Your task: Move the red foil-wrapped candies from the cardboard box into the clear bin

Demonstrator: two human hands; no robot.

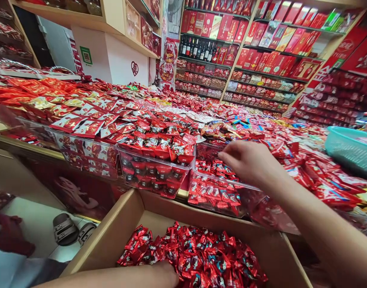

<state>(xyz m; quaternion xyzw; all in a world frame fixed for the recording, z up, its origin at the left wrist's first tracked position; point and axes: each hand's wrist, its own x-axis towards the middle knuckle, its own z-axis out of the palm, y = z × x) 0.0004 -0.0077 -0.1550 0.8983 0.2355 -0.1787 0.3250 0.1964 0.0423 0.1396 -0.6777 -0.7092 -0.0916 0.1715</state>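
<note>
Over carton [114, 232] and clear tub [213, 206]: left hand [167, 274] low, right hand [246, 158] raised

In the head view, loose red wrapped candies [201, 256] lie heaped in the carton, close in front of the wearer. The left hand reaches into their near side, its fingers hidden, so I cannot tell whether it grips any. The right hand is over the tub, just past the carton's far wall, fingers curled and blurred; whether they hold anything I cannot tell. From there the heap lies below and back toward the body; the left hand is nearer, touching it. The candies point every way, sharing no long axis.
</note>
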